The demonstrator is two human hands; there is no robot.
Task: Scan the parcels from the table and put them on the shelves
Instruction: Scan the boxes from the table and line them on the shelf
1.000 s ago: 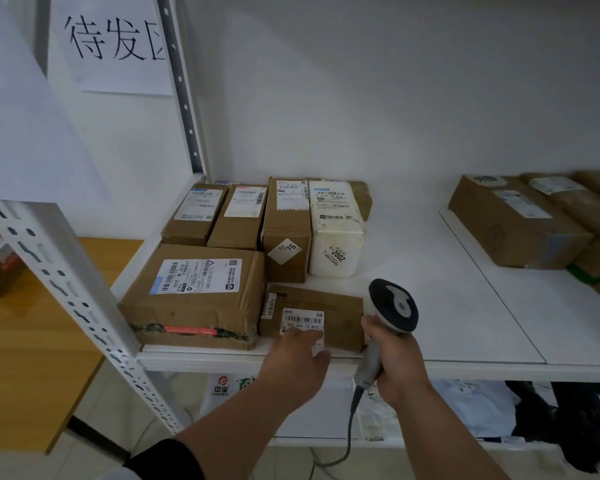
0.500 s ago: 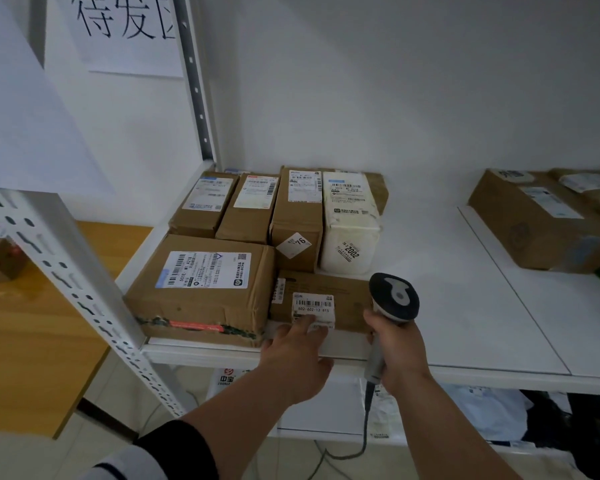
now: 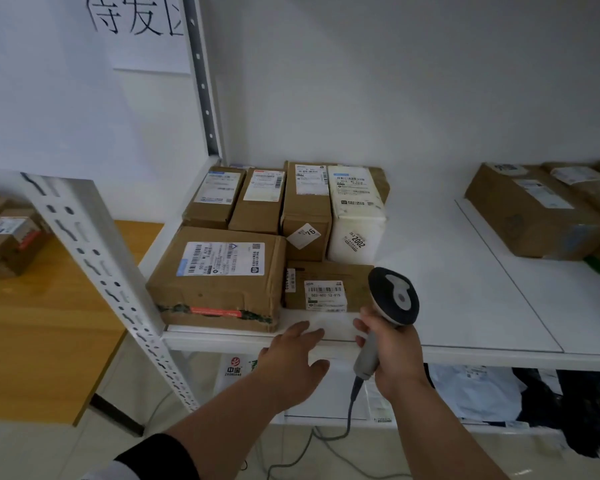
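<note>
A small flat cardboard parcel (image 3: pixel 326 285) with a barcode label lies on the white shelf (image 3: pixel 458 306), right of a large brown box (image 3: pixel 219 278). My left hand (image 3: pixel 291 362) hovers at the shelf's front edge with fingers spread, apart from the small parcel. My right hand (image 3: pixel 392 355) grips the handle of a grey and black barcode scanner (image 3: pixel 392 299), whose head stands just right of the small parcel. Behind it stand three brown boxes (image 3: pixel 257 199) and a white-wrapped parcel (image 3: pixel 355 216).
More brown parcels (image 3: pixel 534 209) lie on the shelf's far right. A perforated white upright (image 3: pixel 101 278) slants at the left. A wooden table (image 3: pixel 45 317) with taped boxes (image 3: pixel 7 240) stands beyond it. Bagged goods (image 3: pixel 478 393) fill the lower shelf. The scanner's cable (image 3: pixel 347 424) hangs down.
My left hand has let go of the small parcel and drawn back to the shelf edge. The parcel stays on the shelf. The scanner hand has barely moved.
</note>
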